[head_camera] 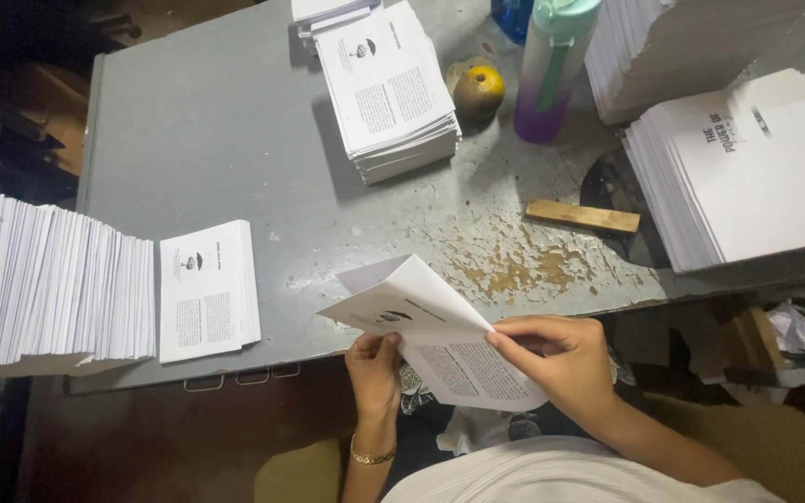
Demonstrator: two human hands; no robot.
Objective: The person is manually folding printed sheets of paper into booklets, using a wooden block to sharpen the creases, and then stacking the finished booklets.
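While both hands work at the near edge of the grey table (216, 121), the left hand (375, 373) pinches the near left edge of a folded printed sheet (435, 331), and the right hand (561, 359) grips its right side, fingers closed on the paper. This sheet is held half-folded just off the table's near edge. To the left lie a small pile of folded leaflets (207, 289) and a row of white stacks (44, 275). Farther off stand another leaflet stack (388, 88), a purple bottle (552, 70), a round fruit (477, 88) and a wooden block (581, 216).
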